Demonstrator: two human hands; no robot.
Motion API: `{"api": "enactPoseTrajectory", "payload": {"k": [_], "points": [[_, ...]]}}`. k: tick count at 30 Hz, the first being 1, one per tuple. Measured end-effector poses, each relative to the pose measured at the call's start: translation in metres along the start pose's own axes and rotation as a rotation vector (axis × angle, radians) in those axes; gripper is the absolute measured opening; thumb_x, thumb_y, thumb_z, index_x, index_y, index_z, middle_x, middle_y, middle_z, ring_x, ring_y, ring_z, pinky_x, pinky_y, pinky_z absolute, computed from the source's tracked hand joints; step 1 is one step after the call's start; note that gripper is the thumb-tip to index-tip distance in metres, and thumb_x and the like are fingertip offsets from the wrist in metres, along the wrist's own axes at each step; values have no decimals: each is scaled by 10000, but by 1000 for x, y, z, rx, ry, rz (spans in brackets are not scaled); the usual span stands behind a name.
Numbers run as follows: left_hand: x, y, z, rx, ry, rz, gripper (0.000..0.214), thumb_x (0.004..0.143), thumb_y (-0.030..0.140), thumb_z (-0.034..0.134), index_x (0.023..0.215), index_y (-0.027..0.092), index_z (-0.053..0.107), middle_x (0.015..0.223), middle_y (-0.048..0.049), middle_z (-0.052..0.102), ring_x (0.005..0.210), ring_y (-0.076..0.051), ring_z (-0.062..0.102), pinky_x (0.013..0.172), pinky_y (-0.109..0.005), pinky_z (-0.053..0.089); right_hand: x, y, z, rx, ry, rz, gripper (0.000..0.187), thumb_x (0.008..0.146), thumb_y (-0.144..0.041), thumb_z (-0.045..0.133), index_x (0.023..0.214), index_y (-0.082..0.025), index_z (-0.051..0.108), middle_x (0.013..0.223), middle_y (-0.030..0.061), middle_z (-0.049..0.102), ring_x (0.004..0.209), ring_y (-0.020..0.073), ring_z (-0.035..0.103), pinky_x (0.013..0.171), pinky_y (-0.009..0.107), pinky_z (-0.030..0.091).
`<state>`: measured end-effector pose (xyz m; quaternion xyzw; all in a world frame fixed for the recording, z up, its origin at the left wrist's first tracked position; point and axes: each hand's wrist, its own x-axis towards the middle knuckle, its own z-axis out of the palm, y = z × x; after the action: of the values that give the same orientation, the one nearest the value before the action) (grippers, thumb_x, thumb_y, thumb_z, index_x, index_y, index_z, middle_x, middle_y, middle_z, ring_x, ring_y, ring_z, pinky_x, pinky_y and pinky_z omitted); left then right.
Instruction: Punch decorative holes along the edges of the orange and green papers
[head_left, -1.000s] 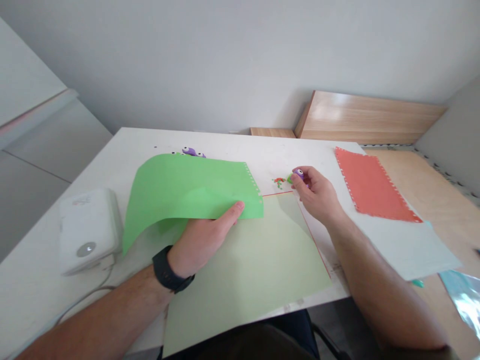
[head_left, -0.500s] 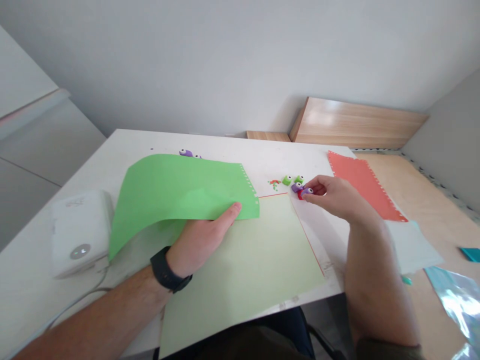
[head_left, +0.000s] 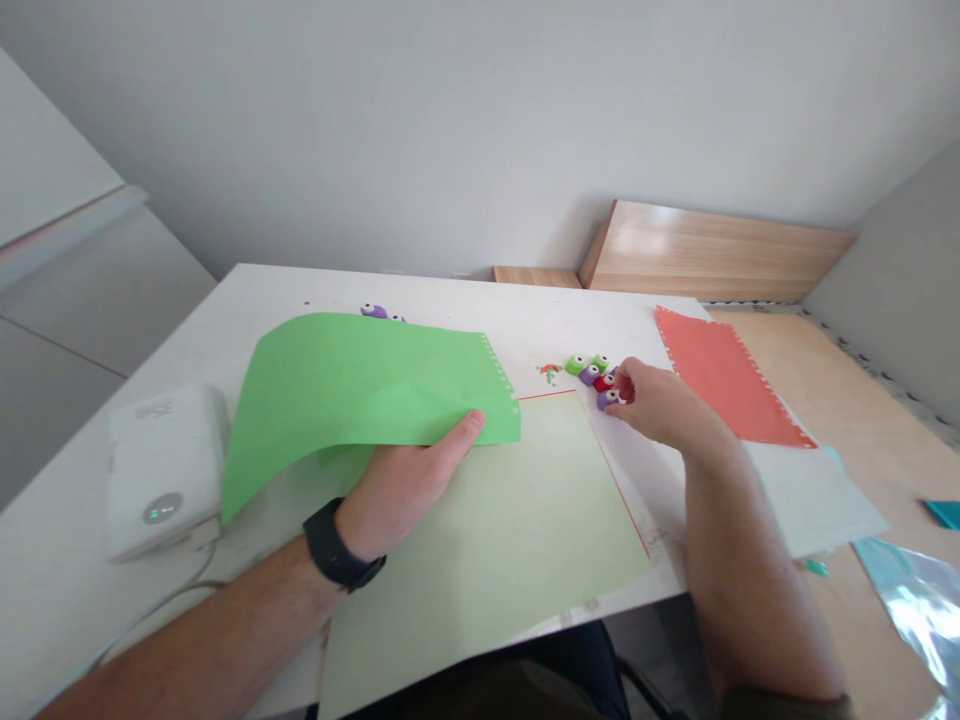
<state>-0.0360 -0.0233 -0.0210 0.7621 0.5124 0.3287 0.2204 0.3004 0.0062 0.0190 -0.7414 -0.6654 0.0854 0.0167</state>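
My left hand (head_left: 409, 490) pinches a green sheet of paper (head_left: 360, 385) at its near edge, thumb on top and fingers hidden underneath. The sheet curves up on the left, and small notches run along its right edge. My right hand (head_left: 656, 400) is closed with its fingertips at a small purple craft punch (head_left: 607, 400) with an eye on it. Beside that hand are a red punch (head_left: 603, 382), another purple punch (head_left: 589, 375) and two green punches (head_left: 575, 365). Tiny red and green paper bits (head_left: 550, 373) lie to their left.
A pale green sheet (head_left: 495, 560) lies in front of me on the white table (head_left: 442, 298). Another purple punch (head_left: 373, 311) is behind the green paper. A white device (head_left: 166, 470) with a cable stands left; a notched red sheet (head_left: 731, 380) lies right.
My right hand has shifted slightly left and nearer to me, bringing one purple punch to the near side of the red one. My left hand keeps its hold on the green sheet.
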Motion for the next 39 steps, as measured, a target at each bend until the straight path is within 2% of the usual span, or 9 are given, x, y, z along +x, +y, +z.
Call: {"api": "enactPoseTrajectory", "payload": {"k": [3,7,14,17,21,26,32,34,39], "points": [[2,4,-4,29,-71,56,432,988,381,398,1158,238,768,894,-51,781,923,-303,736,1156,-540,448,2,3,2,-2,19,5,193,838,-293,667,1003,-248,578,937,45,720,832,227,644,640,309,392],[2,4,-7,36,-101,24,420,977,431,418,1125,251,768,877,-46,783,929,-300,727,1156,-516,453,3,5,2,3,11,7,218,826,-269,670,1032,-254,600,955,40,729,860,232,656,658,308,408],[2,6,-10,7,-86,-5,372,939,495,490,1011,273,779,846,-60,777,906,-324,722,1135,-562,463,4,4,0,38,3,-14,221,828,-253,675,1048,-245,687,991,64,757,903,243,681,726,326,461],[3,14,-10,-62,-62,-26,333,936,458,501,988,274,774,778,-37,757,929,-313,724,1166,-530,442,4,5,0,54,0,-13,186,836,-278,692,1019,-247,706,964,63,767,879,240,687,721,327,467],[6,23,-7,-163,13,-85,319,948,453,514,1019,259,757,860,-34,768,1037,-300,716,1186,-495,431,4,5,0,67,8,-14,160,846,-289,693,997,-246,722,947,63,773,857,235,693,723,327,470],[6,23,-8,-173,9,-118,304,944,476,539,919,256,748,729,-21,739,929,-308,728,1185,-536,426,4,4,-1,58,7,-15,152,861,-272,662,1001,-248,717,951,60,773,853,234,686,720,327,457],[3,17,-9,-147,46,-136,284,932,477,592,1054,277,753,996,-28,799,1064,-314,726,1161,-513,476,2,3,-2,54,12,-33,145,871,-275,639,989,-253,720,930,53,768,841,233,679,719,335,453],[3,17,-10,-164,84,-172,287,935,512,596,975,272,748,975,-25,800,1047,-308,726,1153,-505,487,1,2,-4,84,44,-16,133,868,-333,658,956,-259,725,897,42,765,815,232,677,699,337,453],[6,17,-22,-188,196,-196,252,920,477,629,846,257,729,771,-18,753,1002,-316,725,1168,-520,454,-3,-8,-7,258,294,2,229,897,-473,650,911,-253,711,814,23,746,733,202,666,659,328,462]]}}
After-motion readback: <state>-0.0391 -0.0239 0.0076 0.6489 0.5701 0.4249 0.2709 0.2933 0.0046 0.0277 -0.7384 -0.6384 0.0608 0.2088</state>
